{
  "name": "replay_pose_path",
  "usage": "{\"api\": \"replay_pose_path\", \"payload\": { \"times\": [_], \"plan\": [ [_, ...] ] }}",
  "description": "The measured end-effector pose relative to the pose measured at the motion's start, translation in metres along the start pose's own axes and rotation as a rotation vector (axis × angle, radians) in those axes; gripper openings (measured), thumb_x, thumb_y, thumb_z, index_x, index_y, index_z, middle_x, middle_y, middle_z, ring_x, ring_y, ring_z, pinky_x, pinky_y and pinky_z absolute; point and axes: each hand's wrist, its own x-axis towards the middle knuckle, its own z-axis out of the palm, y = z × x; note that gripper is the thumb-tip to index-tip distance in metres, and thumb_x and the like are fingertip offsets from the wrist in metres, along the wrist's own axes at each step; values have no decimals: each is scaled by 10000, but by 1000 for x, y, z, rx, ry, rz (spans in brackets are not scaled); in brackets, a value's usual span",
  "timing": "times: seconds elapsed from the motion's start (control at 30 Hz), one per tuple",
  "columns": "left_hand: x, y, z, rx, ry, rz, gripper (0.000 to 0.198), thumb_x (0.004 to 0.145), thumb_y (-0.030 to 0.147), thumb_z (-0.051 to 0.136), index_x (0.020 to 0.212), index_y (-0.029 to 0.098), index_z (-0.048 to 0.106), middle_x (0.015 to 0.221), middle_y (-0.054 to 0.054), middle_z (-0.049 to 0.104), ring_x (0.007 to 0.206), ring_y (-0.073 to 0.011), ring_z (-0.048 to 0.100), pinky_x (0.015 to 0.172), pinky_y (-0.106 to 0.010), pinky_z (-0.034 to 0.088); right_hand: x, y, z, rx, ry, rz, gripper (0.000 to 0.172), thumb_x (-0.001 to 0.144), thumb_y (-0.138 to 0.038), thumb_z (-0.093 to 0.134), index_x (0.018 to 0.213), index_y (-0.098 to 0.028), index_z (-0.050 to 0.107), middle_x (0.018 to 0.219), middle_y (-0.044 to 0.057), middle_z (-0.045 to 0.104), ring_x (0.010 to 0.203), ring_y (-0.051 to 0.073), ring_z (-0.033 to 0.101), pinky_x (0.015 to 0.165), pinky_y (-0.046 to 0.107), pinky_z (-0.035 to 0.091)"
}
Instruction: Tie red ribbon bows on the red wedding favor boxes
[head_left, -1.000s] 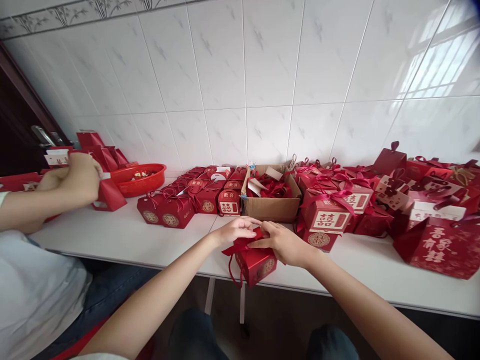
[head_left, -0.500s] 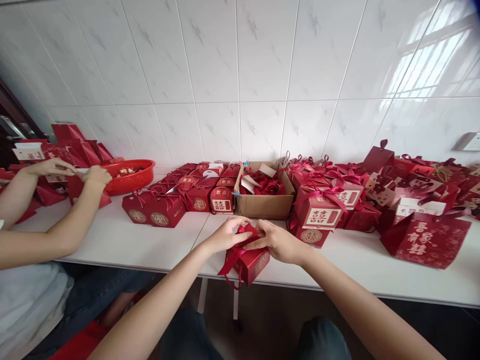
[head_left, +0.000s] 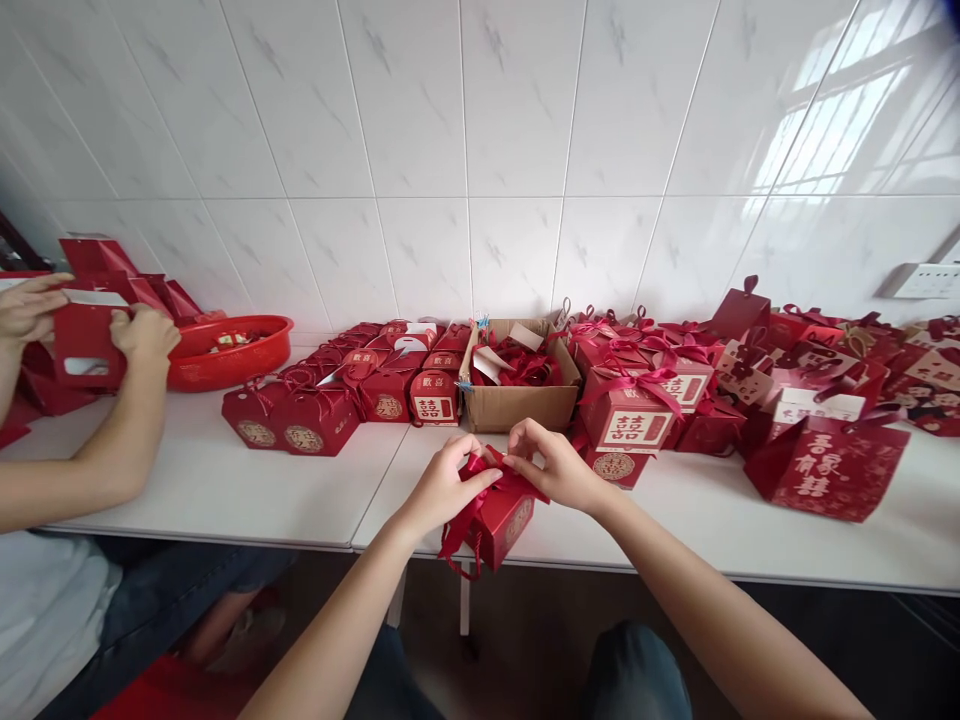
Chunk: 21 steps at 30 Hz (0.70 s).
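Head view, lower centre of the frame: left hand (head_left: 442, 487) curled shut, thumb and fingertips pinching the ribbon (head_left: 480, 468) on top of a small red box (head_left: 501, 520). Right hand (head_left: 559, 467) closed in the same way, pinching that ribbon from the other side, fingertips of both hands almost meeting above the lid. Small red box tilted at the near edge of the white counter (head_left: 225, 480), one corner past the edge, loose ribbon ends dangling below it. Just behind the hands, at centre frame, an open cardboard box (head_left: 517, 407) filled with red ribbons and a few pale tags. Left of it, rows of closed red boxes (head_left: 315, 425) with gold roundels, packed side by side and touching. Further left, a round red basket (head_left: 225, 362) with small things inside, too small to tell apart. Right of the cardboard box, a larger red box (head_left: 628, 420) tied with a bow and bearing a white label, with more bowed boxes crowded behind it. Near the right edge, a red bag (head_left: 825, 470) with gold characters, upright on the counter. At the left edge of the frame, another person's two hands (head_left: 142, 335) gripping a flat red carton (head_left: 82, 345), with more red cartons stacked behind.
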Motion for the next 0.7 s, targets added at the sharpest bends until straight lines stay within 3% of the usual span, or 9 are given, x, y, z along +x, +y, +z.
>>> {"api": "replay_pose_path", "payload": {
  "times": [0.17,0.27,0.43,0.53,0.7],
  "plan": [
    [-2,1,-1,-69,-6,-80,234,784,373,635,745,217,466,771,26,610,769,-171,594,726,-289,465,6,0,-1,60,0,178,272,856,-449,559,934,-199,484,812,-10,532,601,96,443,565,243,387],
    [-4,0,0,-117,2,-97,252,788,396,632,751,221,455,865,3,659,847,-193,625,763,-308,481,4,1,-5,-71,6,277,361,860,-542,508,807,-185,508,741,-4,519,614,112,437,562,251,365],
    [-5,0,0,-127,4,-76,194,788,361,634,766,221,502,919,-23,677,1026,-233,613,872,-344,467,-2,2,-7,-171,-135,215,371,808,-524,596,688,-183,511,716,-2,505,654,127,451,586,257,354],
    [-4,1,0,-160,10,-84,199,776,361,648,757,225,504,888,-31,678,1104,-258,589,905,-367,459,-2,3,-5,-59,-141,220,339,808,-483,609,686,-182,511,708,-6,508,638,118,436,582,253,351],
    [-4,-1,1,-237,-1,-127,256,751,366,682,706,230,470,905,-46,679,1169,-269,564,931,-383,454,4,6,-1,275,-91,388,348,753,-481,677,695,-171,531,616,-37,486,547,84,390,513,226,291]
  ]
}}
